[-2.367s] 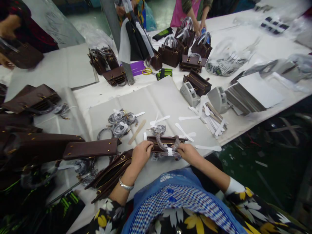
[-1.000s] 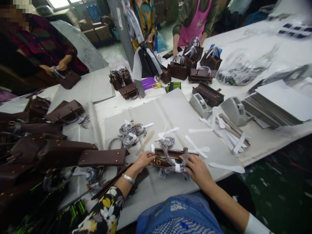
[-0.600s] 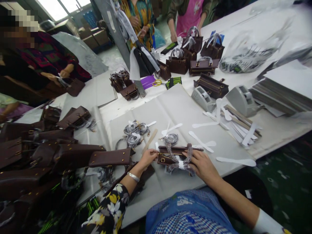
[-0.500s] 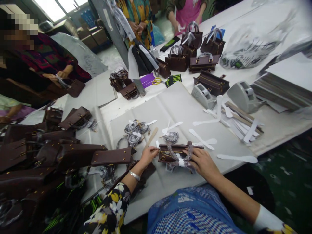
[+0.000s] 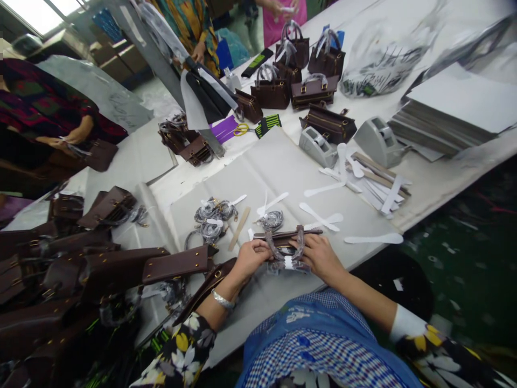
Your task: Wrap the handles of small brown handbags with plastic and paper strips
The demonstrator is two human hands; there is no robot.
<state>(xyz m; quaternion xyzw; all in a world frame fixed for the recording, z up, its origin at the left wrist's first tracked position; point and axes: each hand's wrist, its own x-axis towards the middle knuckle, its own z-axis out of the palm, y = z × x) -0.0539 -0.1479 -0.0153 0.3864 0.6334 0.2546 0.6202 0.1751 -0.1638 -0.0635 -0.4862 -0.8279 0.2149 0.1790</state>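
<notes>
A small dark brown handbag (image 5: 278, 235) lies on the grey board in front of me, its handles (image 5: 300, 240) wrapped in clear film. A white strip (image 5: 288, 262) goes around the handles. My left hand (image 5: 251, 260) grips the bag's left end with bent fingers, and the fingertips are partly hidden against it. At the other end, my right hand (image 5: 322, 257) holds the bag's side, its fingers curled over the edge. Just beyond the bag lies a film-wrapped coiled strap (image 5: 271, 220). A beige flat strip (image 5: 239, 228) rests to its left.
Brown handbags (image 5: 105, 269) are piled at left, and several stand at the back (image 5: 315, 90). White paper strips (image 5: 374, 238) lie at right, near two grey tape dispensers (image 5: 379, 141) and a stack of sheets (image 5: 448, 108). Co-workers stand across the table.
My left hand has moved from the bag's left corner onto its end, fingers further inward. The bag's opening shows less between my hands. The camera view has shifted.
</notes>
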